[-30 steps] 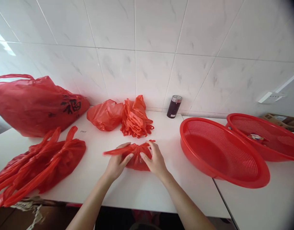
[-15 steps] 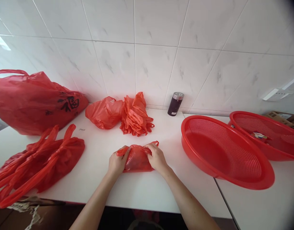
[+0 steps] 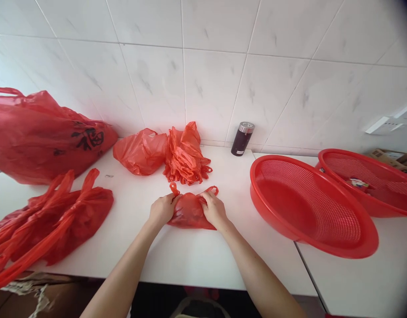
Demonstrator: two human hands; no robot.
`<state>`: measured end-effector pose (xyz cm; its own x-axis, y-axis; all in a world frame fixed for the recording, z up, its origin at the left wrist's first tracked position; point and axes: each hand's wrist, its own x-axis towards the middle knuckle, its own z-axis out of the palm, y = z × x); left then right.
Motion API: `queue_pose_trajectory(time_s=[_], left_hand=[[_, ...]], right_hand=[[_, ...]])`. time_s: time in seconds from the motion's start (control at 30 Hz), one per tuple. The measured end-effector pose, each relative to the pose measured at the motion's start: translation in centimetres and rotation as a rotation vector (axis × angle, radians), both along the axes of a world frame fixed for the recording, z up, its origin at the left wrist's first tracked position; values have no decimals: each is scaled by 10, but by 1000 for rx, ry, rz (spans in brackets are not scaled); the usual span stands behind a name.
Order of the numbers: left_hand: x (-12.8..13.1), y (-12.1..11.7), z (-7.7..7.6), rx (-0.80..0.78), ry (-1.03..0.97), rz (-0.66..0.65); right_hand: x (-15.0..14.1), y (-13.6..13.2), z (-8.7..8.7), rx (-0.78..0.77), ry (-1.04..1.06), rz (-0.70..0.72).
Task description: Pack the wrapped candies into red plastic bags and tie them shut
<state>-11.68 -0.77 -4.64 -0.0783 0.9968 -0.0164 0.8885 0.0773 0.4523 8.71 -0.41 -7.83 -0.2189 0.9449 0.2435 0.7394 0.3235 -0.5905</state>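
A small red plastic bag (image 3: 189, 211) lies bunched on the white counter (image 3: 176, 251) in front of me. My left hand (image 3: 161, 209) grips its left side, fingers closed round the plastic below one upright handle loop. My right hand (image 3: 214, 209) pinches the right side near the other handle loop. The bag is gathered into a compact lump between the two hands.
Behind lie a crumpled pile of red bags (image 3: 185, 155) and a puffed red bag (image 3: 140, 151). A large full red bag (image 3: 44, 137) and flat red bags (image 3: 54, 216) are at left. Two red mesh baskets (image 3: 309, 203) (image 3: 369, 181) stand right; a dark canister (image 3: 242, 138) by the tiled wall.
The bag went from spread out wide to gathered into a tight lump. Both hands closed in toward each other and moved slightly away from me.
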Motion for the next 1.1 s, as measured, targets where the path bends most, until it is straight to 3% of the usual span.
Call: queue_pose_trajectory(time_s=[0.53,0.83,1.1], left_hand=[[-14,-18,-7,99,-200,-48],[-14,-16,-17,213,28,23],[-10,-10,-26,240,126,64]], right_hand=[[4,-5,-4,-9,67,26],[4,-5,-6,27,52,34],[-3,-5,-5,49,-204,34]])
